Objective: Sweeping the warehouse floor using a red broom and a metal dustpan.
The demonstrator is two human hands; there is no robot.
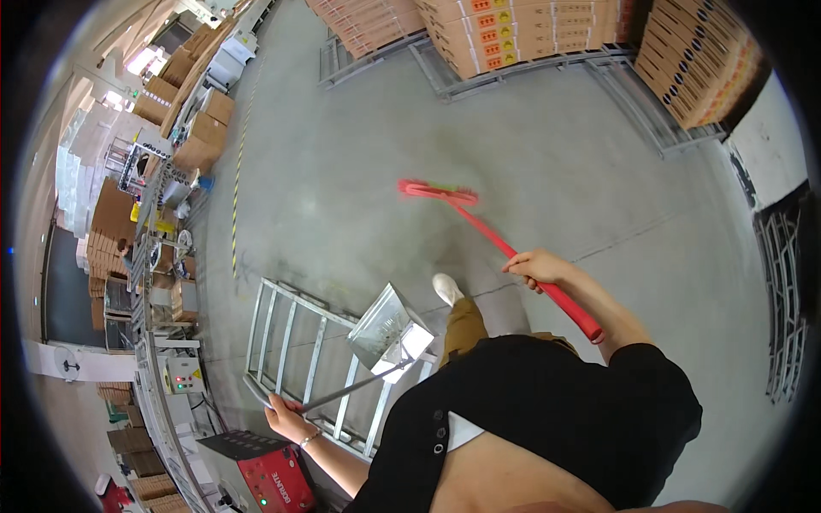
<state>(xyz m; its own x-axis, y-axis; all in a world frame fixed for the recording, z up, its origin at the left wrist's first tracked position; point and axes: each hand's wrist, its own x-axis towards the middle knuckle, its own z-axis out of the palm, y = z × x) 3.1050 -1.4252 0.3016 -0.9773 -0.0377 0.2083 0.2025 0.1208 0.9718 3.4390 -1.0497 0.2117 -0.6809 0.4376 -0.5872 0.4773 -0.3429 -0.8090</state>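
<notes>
My right hand [537,268] is closed round the red handle of a broom [492,232]. The broom's red head, with bristles, reaches out over the grey floor ahead of me and looks slightly blurred. At the lower left, my left hand [287,419] grips the thin grey handle of a metal dustpan [382,328]. Its shiny silver pan hangs over or rests on a metal rack frame [315,347]; I cannot tell which. A bracelet circles my left wrist.
Stacked cardboard boxes [522,34] stand on metal pallets at the far side. A yellow-black floor line [239,171] runs along the left, beside a conveyor [147,342]. A red machine [272,480] sits near my left arm. Metal racks [780,299] lean at the right.
</notes>
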